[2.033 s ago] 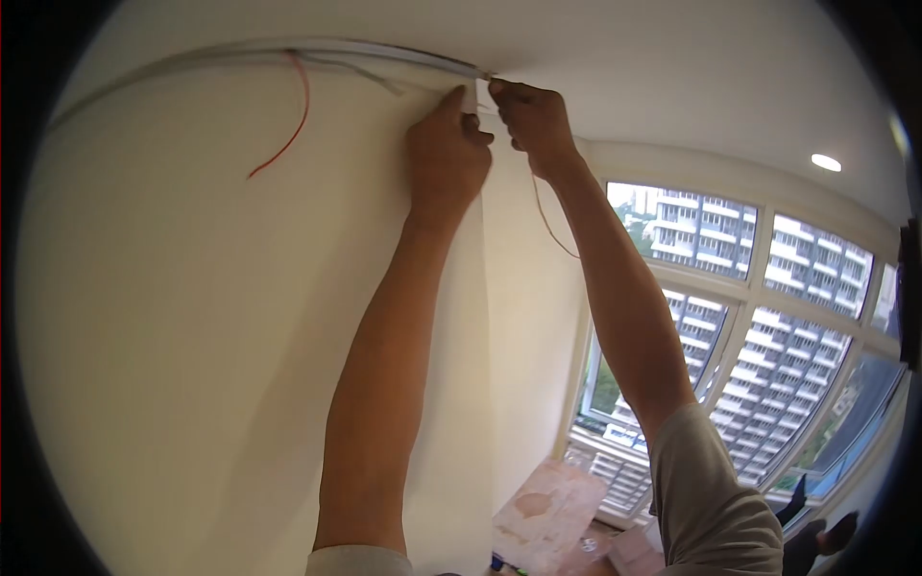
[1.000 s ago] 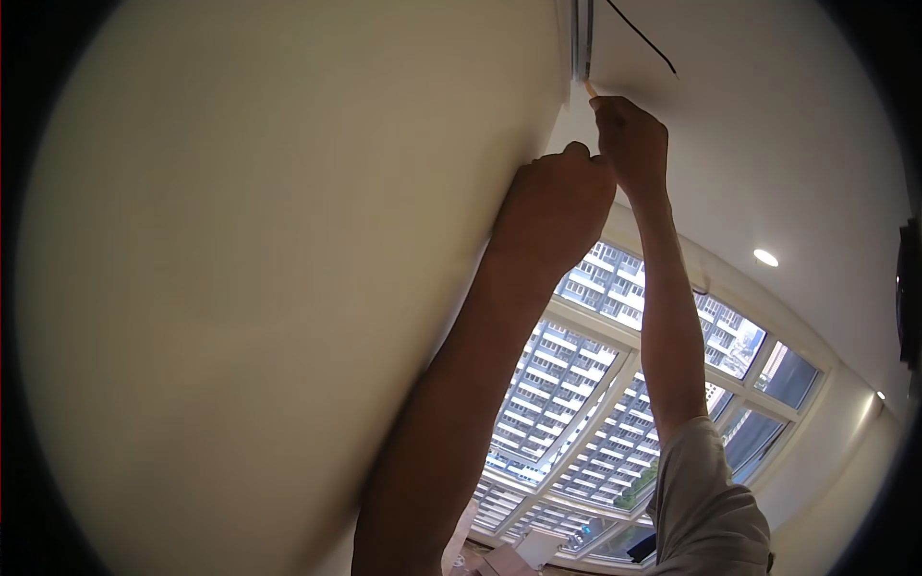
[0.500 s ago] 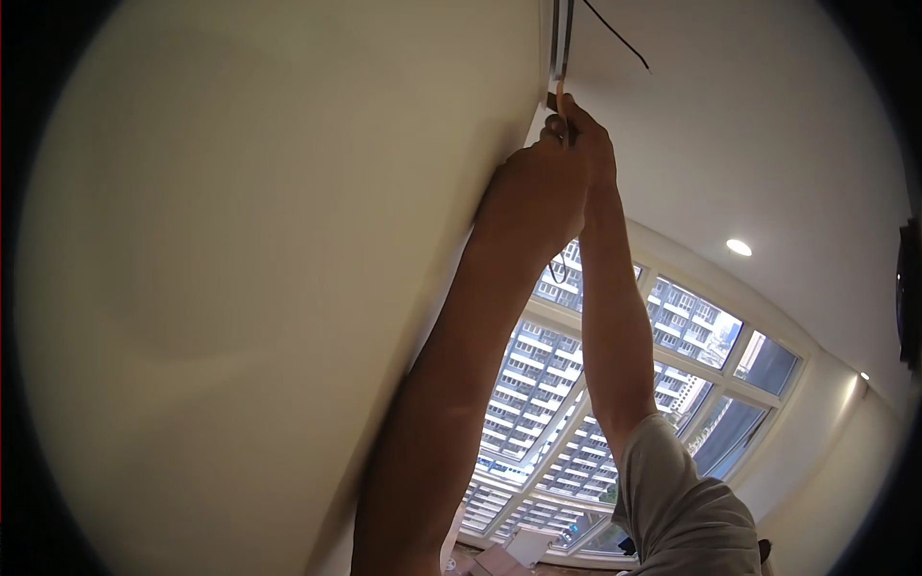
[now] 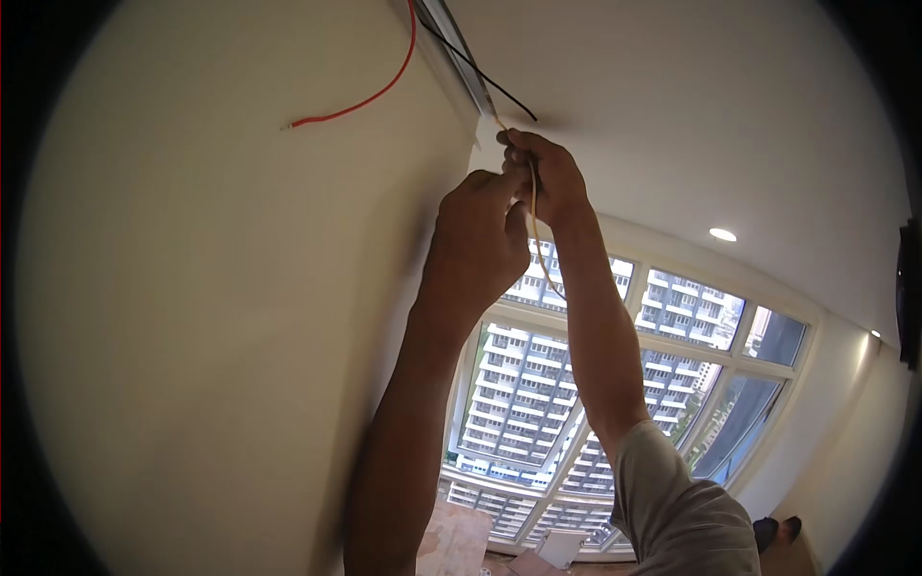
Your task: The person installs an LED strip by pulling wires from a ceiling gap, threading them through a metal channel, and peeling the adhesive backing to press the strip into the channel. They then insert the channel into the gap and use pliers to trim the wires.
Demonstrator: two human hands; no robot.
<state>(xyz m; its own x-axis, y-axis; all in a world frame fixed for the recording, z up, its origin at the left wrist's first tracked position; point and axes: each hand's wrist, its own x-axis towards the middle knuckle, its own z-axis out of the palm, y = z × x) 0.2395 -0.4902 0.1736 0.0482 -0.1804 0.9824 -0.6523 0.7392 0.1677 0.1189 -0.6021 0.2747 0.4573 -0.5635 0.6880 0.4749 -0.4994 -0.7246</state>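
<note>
Raised to the ceiling edge, my right hand [image 4: 555, 180] pinches a thin yellowish wire [image 4: 535, 223] between thumb and fingers. From the end of a metal channel [image 4: 459, 53], the wire runs down through the fingers and hangs in a loose curve behind my wrist. Close beside and below it, my left hand [image 4: 473, 228] is closed, its fingertips up against the wire and the right hand's fingers. What lies in the left fingers is hidden. A red wire [image 4: 389, 88] with a bared tip and a black wire [image 4: 490, 79] dangle from the channel.
A pale wall [image 4: 211, 288] stands close on the left. Overhead is a white ceiling [image 4: 730, 115] with a round lit lamp [image 4: 722, 234]. Beyond my arms are large windows [image 4: 552, 324], and flat boards [image 4: 461, 538] lie low down. A dark object [image 4: 908, 293] shows at the right edge.
Both hands appear lower and further left, with the left hand drawn down from the channel's end. The red wire has come into view, and more of the yellowish wire shows.
</note>
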